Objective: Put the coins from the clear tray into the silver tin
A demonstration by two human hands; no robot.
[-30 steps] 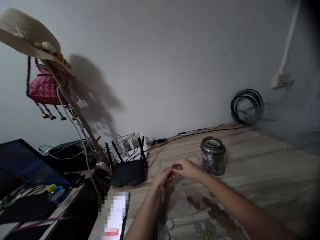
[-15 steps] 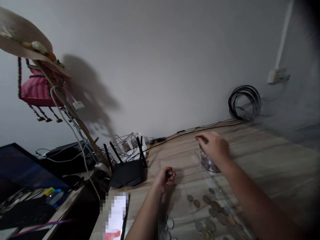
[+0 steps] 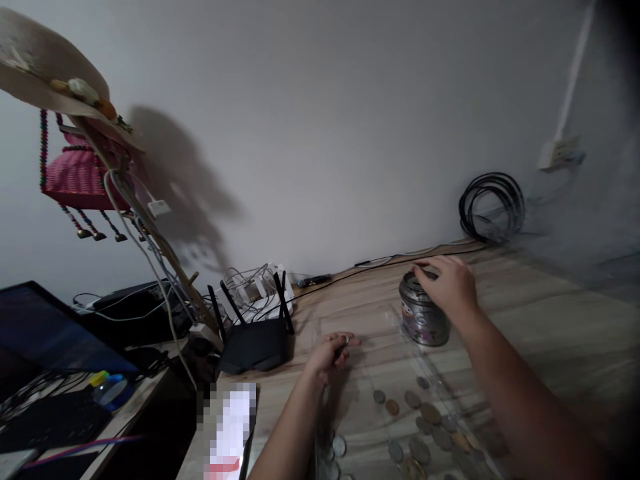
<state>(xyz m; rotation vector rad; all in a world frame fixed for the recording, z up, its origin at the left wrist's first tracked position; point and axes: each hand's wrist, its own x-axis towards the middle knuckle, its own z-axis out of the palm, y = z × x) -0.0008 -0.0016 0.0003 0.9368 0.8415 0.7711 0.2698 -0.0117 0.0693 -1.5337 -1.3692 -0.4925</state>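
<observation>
My left hand (image 3: 331,353) is curled, palm side up, around coins (image 3: 345,342) above a clear tray (image 3: 320,327). How many coins it holds I cannot tell. My right hand (image 3: 447,283) is over the top of a round silvery tin (image 3: 425,320) with a printed picture on its side. Its thumb and fingers come together at the tin's lid; whatever they pinch is too small or hidden to make out. Several silver and brass-coloured coins (image 3: 420,451) lie loose in the clear tray, nearer to me and below both hands.
A black router (image 3: 255,347) and white cabled devices (image 3: 257,293) stand left of my left hand. A phone (image 3: 233,427) lies at the desk's left front. A coiled black cable (image 3: 493,207) leans against the wall. A monitor (image 3: 50,333) stands at far left.
My right hand has moved right over the tin, uncovering more of its side and lid. The fingers of my left hand have loosened and extended slightly around the coins.
</observation>
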